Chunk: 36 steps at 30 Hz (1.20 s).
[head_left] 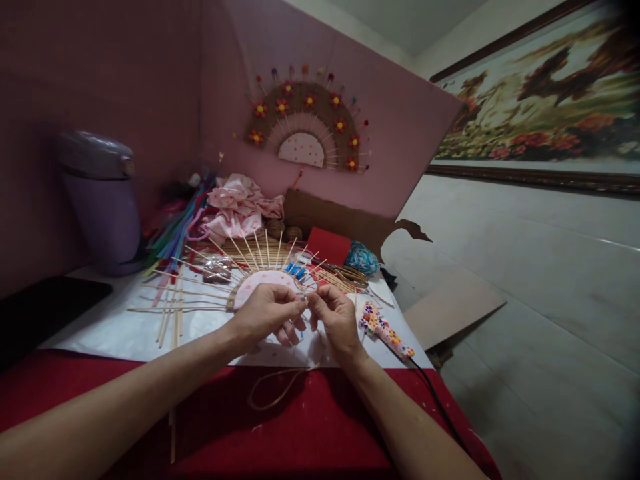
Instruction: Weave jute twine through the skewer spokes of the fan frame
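My left hand (273, 313) and my right hand (335, 317) meet tip to tip, each with thumb and forefinger pinched. Between them is thin jute twine (273, 405), whose slack end loops down onto the red cloth. A small loop of it seems to rise above the fingertips. Just behind my hands lies a half-round piece covered in pink dotted fabric (260, 283), its curved rim edged with twine. Thin wooden sticks (190, 293) fan out from that rim. My left hand hides part of its lower edge.
A flower-patterned glue gun (387, 333) lies at right, its cord trailing. Behind are blue yarn (363, 258), red card (329, 245), crumpled pink fabric (237, 203) and pipe cleaners (173, 233). A purple tumbler (105, 213) stands left. A fan-shaped decoration (307, 100) hangs on the pink board.
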Tool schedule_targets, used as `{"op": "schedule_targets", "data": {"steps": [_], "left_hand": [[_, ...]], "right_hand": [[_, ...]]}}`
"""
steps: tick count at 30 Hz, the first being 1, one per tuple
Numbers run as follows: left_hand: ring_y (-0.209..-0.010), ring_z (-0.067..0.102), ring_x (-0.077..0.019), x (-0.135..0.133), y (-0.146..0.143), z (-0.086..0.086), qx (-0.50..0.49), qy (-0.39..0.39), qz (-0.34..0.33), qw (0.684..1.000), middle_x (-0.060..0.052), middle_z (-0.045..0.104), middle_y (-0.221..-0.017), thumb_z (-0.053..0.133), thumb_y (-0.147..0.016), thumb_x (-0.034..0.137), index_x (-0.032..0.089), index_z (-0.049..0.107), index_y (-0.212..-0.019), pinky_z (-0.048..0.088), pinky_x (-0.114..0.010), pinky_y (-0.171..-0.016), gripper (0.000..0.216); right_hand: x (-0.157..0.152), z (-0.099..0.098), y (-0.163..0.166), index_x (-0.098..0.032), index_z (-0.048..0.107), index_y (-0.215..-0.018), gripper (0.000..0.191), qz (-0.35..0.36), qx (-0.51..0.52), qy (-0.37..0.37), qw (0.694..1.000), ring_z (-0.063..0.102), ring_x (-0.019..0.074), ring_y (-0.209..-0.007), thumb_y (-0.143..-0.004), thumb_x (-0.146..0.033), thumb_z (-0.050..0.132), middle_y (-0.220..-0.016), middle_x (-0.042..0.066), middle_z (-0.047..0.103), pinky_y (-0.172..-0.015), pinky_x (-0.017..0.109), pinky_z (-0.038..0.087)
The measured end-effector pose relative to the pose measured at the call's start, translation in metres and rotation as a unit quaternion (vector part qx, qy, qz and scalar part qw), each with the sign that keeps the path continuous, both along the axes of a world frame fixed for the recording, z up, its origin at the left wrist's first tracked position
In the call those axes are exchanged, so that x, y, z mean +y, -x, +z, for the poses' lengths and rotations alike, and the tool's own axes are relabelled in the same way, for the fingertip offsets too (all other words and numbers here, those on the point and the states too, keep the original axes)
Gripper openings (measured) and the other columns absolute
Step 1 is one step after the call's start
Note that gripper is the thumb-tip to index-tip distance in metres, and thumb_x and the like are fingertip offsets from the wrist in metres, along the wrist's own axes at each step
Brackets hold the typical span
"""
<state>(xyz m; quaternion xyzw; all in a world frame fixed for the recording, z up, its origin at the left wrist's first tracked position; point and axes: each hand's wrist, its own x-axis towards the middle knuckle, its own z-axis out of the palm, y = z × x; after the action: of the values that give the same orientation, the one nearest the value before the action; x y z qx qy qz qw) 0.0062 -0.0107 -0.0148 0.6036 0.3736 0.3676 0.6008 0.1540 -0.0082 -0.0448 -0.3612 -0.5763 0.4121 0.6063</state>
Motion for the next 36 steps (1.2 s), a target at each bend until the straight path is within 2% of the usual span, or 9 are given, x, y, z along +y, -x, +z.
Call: {"op": "schedule_targets", "data": {"steps": [8, 16, 24, 31, 36], "left_hand": [[-0.039, 0.061, -0.0125, -0.002, 0.0004, 0.0027, 0.004, 0.011, -0.009, 1.0, -0.005, 0.067, -0.056, 0.06, -0.073, 0.034, 0.013, 0.053, -0.064, 0.045, -0.02, -0.037, 0.024], [-0.042, 0.062, -0.0138, 0.0014, 0.0008, 0.0004, -0.001, 0.007, -0.025, 1.0, -0.005, 0.067, -0.056, 0.061, -0.074, 0.042, 0.012, 0.054, -0.066, 0.047, -0.021, -0.04, 0.032], [-0.044, 0.063, -0.013, -0.0008, 0.0009, 0.0016, -0.005, 0.004, -0.033, 0.999, -0.005, 0.067, -0.058, 0.058, -0.077, 0.039, 0.012, 0.055, -0.067, 0.047, -0.02, -0.041, 0.028], [-0.04, 0.06, -0.0122, 0.0001, -0.0007, 0.0023, 0.006, -0.003, -0.026, 1.0, -0.004, 0.064, -0.053, 0.056, -0.077, 0.032, 0.013, 0.052, -0.064, 0.045, -0.019, -0.039, 0.024], [-0.043, 0.062, -0.0127, 0.0013, -0.001, -0.0003, -0.009, -0.004, -0.031, 0.999, -0.004, 0.065, -0.057, 0.055, -0.079, 0.035, 0.012, 0.054, -0.068, 0.047, -0.02, -0.041, 0.025]], "right_hand": [[-0.0011, -0.0002, 0.0004, -0.018, 0.054, -0.066, 0.023, 0.0, -0.01, -0.003, 1.0, 0.042, 0.005, -0.04, -0.075, -0.035, 0.067, -0.057, -0.006, 0.05, -0.036, 0.017, 0.036], [-0.0004, -0.001, 0.0, -0.018, 0.053, -0.068, 0.023, -0.003, -0.013, -0.006, 1.0, 0.043, 0.0045, -0.04, -0.076, -0.036, 0.066, -0.059, -0.006, 0.049, -0.035, 0.017, 0.036], [-0.0008, -0.0002, 0.0006, -0.018, 0.052, -0.067, 0.025, -0.008, -0.014, -0.006, 1.0, 0.043, 0.0045, -0.04, -0.074, -0.037, 0.067, -0.058, -0.007, 0.048, -0.036, 0.017, 0.036], [0.0004, -0.0024, 0.0001, -0.017, 0.053, -0.067, 0.027, -0.012, -0.024, -0.013, 1.0, 0.043, 0.0045, -0.04, -0.075, -0.039, 0.066, -0.059, -0.006, 0.05, -0.035, 0.017, 0.035], [0.0008, -0.0017, -0.0007, -0.017, 0.052, -0.067, 0.027, -0.014, -0.02, -0.011, 1.0, 0.043, 0.0048, -0.04, -0.076, -0.039, 0.065, -0.059, -0.006, 0.05, -0.035, 0.017, 0.036]]}}
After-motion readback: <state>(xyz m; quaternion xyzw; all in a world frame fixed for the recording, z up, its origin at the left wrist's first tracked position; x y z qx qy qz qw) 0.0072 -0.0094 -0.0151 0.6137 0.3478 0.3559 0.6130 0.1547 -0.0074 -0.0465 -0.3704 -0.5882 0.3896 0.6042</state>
